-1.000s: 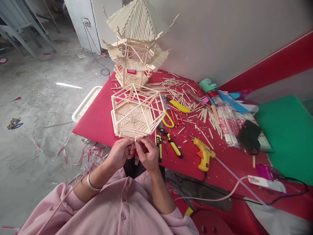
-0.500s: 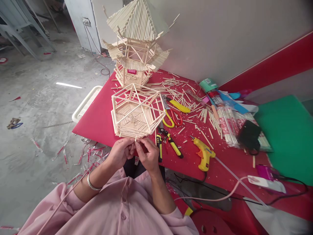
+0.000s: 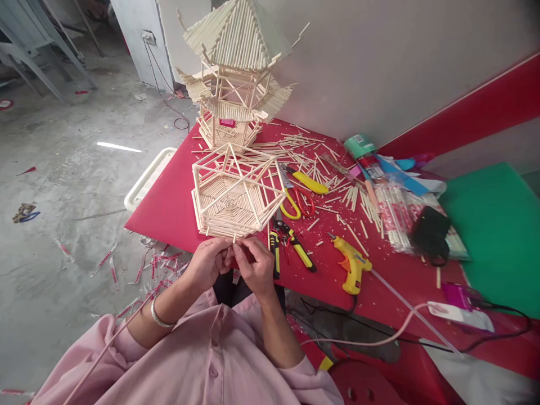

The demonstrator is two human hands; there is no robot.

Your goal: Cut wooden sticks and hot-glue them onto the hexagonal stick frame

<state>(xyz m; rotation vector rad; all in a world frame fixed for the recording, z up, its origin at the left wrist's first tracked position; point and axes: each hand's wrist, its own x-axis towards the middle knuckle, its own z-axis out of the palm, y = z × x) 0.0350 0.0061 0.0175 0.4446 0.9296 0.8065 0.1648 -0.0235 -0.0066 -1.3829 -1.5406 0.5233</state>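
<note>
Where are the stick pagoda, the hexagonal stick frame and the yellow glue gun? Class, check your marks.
stick pagoda (image 3: 239, 55): head view, front face of the upper roof
hexagonal stick frame (image 3: 230, 203): head view, middle of its base
yellow glue gun (image 3: 355, 264): head view, its body

A pale pink shirt (image 3: 172, 374) fills the view at 7 o'clock, loose and softly creased, with a front placket (image 3: 216, 343) and round pink buttons (image 3: 213, 372) running down it. The left sleeve (image 3: 80, 354), towards 8 o'clock, is full and crossed by a thin pink cord (image 3: 112, 341); the right sleeve (image 3: 312, 382), between 5 and 6 o'clock, ends partway along the forearm. A silvery-white bracelet (image 3: 155, 316) rings the left forearm (image 3: 179, 295), and dark trousers (image 3: 223, 289) show at 7 o'clock
</note>
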